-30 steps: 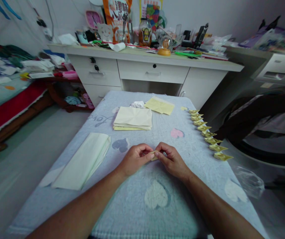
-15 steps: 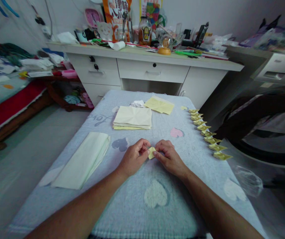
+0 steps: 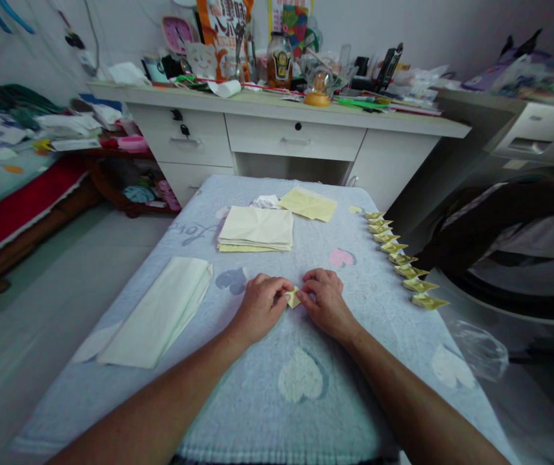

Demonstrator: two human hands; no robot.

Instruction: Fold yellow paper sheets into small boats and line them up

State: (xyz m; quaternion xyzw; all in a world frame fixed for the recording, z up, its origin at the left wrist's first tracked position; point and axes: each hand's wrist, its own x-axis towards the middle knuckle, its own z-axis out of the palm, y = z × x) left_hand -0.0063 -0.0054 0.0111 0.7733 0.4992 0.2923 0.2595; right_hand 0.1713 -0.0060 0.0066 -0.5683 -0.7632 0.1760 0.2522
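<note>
Both forearms enter from the near side of the cloth-covered table (image 3: 257, 407) and slant inward and forward, the wrists well apart and the fingertips nearly meeting. The left grip (image 3: 261, 307) has its thumb and forefinger pinched on the left edge of a small folded yellow paper (image 3: 293, 298), with the back of the hand turned upward and the fingers bent. The right grip (image 3: 324, 298) mirrors it: the thumb points inward at the paper's right edge, and the other fingers curl forward past it. The paper thus sits between the two grips, grasped from both sides; whether it touches the cloth cannot be told. Beyond the grips lie a stack of creased paper (image 3: 256, 226) and some yellow sheets (image 3: 308, 204). Left of the left grip is a long folded pale bundle (image 3: 161, 313); right of the right grip runs a row of folded yellow pieces (image 3: 393, 248).
</note>
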